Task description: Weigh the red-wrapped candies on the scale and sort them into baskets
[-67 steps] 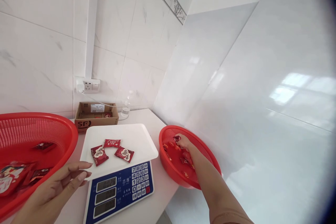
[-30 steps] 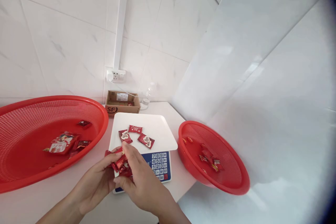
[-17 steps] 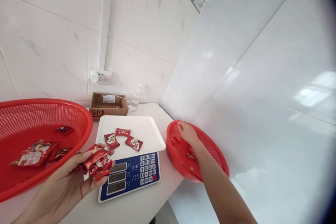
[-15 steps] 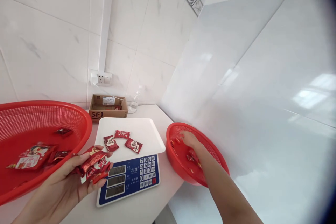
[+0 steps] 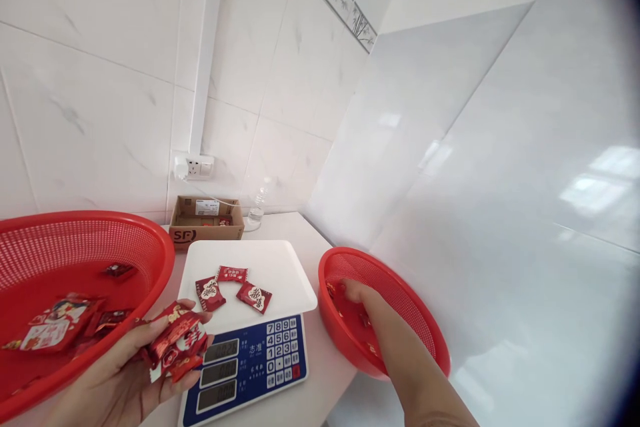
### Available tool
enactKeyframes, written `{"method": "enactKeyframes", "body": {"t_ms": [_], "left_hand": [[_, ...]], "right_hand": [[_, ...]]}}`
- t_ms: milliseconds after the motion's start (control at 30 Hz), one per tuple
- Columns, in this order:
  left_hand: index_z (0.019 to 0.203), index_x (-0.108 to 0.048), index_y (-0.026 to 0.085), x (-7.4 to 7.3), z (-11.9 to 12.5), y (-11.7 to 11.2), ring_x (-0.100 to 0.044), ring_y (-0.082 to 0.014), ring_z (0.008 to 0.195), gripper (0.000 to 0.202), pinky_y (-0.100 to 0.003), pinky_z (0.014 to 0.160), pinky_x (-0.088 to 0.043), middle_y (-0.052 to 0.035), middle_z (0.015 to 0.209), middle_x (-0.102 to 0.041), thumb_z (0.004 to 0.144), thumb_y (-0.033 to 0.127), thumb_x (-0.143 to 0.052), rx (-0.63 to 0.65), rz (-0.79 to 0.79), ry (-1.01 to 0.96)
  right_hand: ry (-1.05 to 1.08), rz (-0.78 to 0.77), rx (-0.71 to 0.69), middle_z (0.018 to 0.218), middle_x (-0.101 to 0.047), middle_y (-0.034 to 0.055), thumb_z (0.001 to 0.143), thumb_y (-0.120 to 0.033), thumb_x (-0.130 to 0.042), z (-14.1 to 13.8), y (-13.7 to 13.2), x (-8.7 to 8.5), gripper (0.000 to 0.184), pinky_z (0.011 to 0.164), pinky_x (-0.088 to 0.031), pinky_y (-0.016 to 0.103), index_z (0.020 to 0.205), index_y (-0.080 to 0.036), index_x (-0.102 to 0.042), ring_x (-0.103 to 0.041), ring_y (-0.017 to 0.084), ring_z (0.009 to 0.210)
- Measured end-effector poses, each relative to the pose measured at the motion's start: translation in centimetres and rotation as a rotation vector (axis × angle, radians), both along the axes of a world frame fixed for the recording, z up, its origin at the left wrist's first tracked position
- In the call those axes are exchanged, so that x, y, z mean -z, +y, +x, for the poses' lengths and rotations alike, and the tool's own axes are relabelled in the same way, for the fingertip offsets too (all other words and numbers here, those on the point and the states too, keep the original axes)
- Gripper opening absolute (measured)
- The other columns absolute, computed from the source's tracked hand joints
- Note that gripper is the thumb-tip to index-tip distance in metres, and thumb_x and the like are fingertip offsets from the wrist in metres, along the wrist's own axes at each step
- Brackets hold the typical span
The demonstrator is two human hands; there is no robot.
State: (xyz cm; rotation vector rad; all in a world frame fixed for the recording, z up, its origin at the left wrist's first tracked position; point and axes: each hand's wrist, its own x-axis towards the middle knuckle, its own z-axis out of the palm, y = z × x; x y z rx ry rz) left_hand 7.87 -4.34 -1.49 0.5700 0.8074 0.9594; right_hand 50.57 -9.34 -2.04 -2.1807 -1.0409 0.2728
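My left hand (image 5: 135, 360) is closed around several small red candy packets (image 5: 179, 341), in front of a weighing scale (image 5: 253, 361). On its white pan (image 5: 290, 287) lie 3 red candy packets (image 5: 254, 297), spread apart. My right hand (image 5: 354, 291) reaches down into the red plastic basket (image 5: 425, 320) on the right, where a few red packets lie. Its fingers are mostly out of sight, so I cannot tell whether it grips anything.
A larger red basket (image 5: 165, 247) with several packets stands at the left. Behind the scale are a small cardboard box (image 5: 213, 233) and a clear plastic bottle (image 5: 257, 207). A cord runs from the wall socket (image 5: 194, 167). White tiled wall bounds the back, a glossy panel the right.
The view has tilted slightly, so the table things appear lower. My right hand has gone deeper into the right basket. My left hand still holds its packets.
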Motion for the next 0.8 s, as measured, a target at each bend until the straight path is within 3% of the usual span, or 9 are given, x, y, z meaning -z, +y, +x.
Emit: {"method": "enactKeyframes", "body": {"t_ms": [100, 167, 267, 367, 467, 533, 633, 733, 800], "left_hand": [[0.096, -0.071, 0.022, 0.6, -0.2, 0.3, -0.074, -0.0369, 0.082, 0.026, -0.060, 0.066, -0.063, -0.0067, 0.092, -0.077, 0.075, 0.007, -0.068, 0.015, -0.050, -0.017], [0.094, -0.071, 0.022, 0.8, -0.3, 0.3, -0.074, -0.0346, 0.083, 0.023, -0.060, 0.068, -0.062, -0.0067, 0.096, -0.076, 0.076, 0.008, -0.070, 0.027, -0.028, -0.041], [0.099, -0.069, 0.022, 0.5, -0.4, 0.0, -0.074, -0.0282, 0.082, 0.022, -0.056, 0.072, -0.063, -0.0069, 0.101, -0.074, 0.079, 0.013, -0.070, 0.047, 0.004, -0.068], [0.100, -0.068, 0.020, -0.2, -0.4, -0.2, -0.073, -0.0254, 0.079, 0.019, -0.053, 0.071, -0.063, -0.0083, 0.100, -0.073, 0.082, 0.017, -0.068, 0.054, -0.015, -0.079], [0.098, -0.067, 0.018, -0.9, -0.3, -0.4, -0.072, -0.0233, 0.076, 0.014, -0.047, 0.068, -0.064, -0.0085, 0.096, -0.072, 0.084, 0.018, -0.066, 0.046, -0.042, -0.094], [0.098, -0.066, 0.018, -1.4, -0.1, -0.6, -0.072, -0.0223, 0.074, 0.014, -0.043, 0.066, -0.064, -0.0073, 0.094, -0.071, 0.084, 0.018, -0.065, 0.045, -0.059, -0.098], [0.094, -0.066, 0.017, -1.9, 0.0, -1.0, -0.071, -0.0202, 0.070, 0.009, -0.041, 0.065, -0.064, -0.0060, 0.090, -0.071, 0.085, 0.016, -0.064, 0.041, -0.065, -0.092], [0.091, -0.066, 0.016, -2.4, 0.1, -1.2, -0.070, -0.0187, 0.067, 0.006, -0.038, 0.061, -0.064, -0.0061, 0.085, -0.071, 0.087, 0.016, -0.061, 0.039, -0.055, -0.088], [0.093, -0.066, 0.015, -2.7, 0.0, -1.1, -0.070, -0.0196, 0.069, 0.008, -0.038, 0.060, -0.063, -0.0072, 0.086, -0.071, 0.088, 0.016, -0.059, 0.038, -0.054, -0.088]], "right_hand": [[0.050, -0.176, 0.010, 0.041, -0.051, 0.0009, 0.048, -0.009, -0.063, 0.4, -0.3, 0.5, 0.011, 0.055, -0.042, 0.040, 0.047, -0.019, -0.062, -0.054, 0.022, 0.050], [0.045, -0.211, 0.003, 0.040, -0.049, -0.0006, 0.049, -0.008, -0.061, 0.6, -0.7, 0.5, 0.013, 0.056, -0.042, 0.039, 0.045, -0.021, -0.059, -0.052, 0.021, 0.051], [-0.016, -0.153, -0.041, 0.047, -0.053, -0.0014, 0.051, -0.007, -0.059, 0.8, -0.7, -0.8, 0.015, 0.064, -0.044, 0.038, 0.046, -0.021, -0.055, -0.056, 0.020, 0.060], [-0.090, -0.006, -0.115, 0.072, -0.065, 0.0022, 0.060, -0.010, -0.056, -0.2, -0.1, -3.1, 0.012, 0.079, -0.045, 0.037, 0.065, -0.020, -0.061, -0.061, 0.023, 0.081], [-0.101, 0.115, -0.227, 0.101, -0.069, 0.0061, 0.073, -0.018, -0.054, -3.9, 0.4, -4.8, 0.019, 0.088, -0.044, 0.036, 0.089, -0.021, -0.065, -0.061, 0.024, 0.099], [-0.079, 0.161, -0.363, 0.107, -0.069, 0.0040, 0.079, -0.022, -0.054, -7.8, 0.4, -4.8, 0.019, 0.088, -0.046, 0.032, 0.094, -0.023, -0.065, -0.062, 0.021, 0.100], [-0.037, 0.150, -0.684, 0.102, -0.069, 0.0045, 0.080, -0.016, -0.053, -14.0, 0.8, -3.5, 0.021, 0.080, -0.050, 0.032, 0.095, -0.023, -0.066, -0.064, 0.020, 0.093], [-0.115, 0.125, -0.811, 0.104, -0.068, 0.0051, 0.078, -0.009, -0.053, -18.4, 1.7, -1.9, 0.026, 0.086, -0.050, 0.035, 0.095, -0.022, -0.068, -0.063, 0.020, 0.098], [-0.149, 0.154, -0.818, 0.109, -0.068, 0.0061, 0.082, -0.011, -0.053, -19.8, 2.4, -1.2, 0.027, 0.092, -0.048, 0.038, 0.101, -0.023, -0.068, -0.061, 0.021, 0.105]]}}
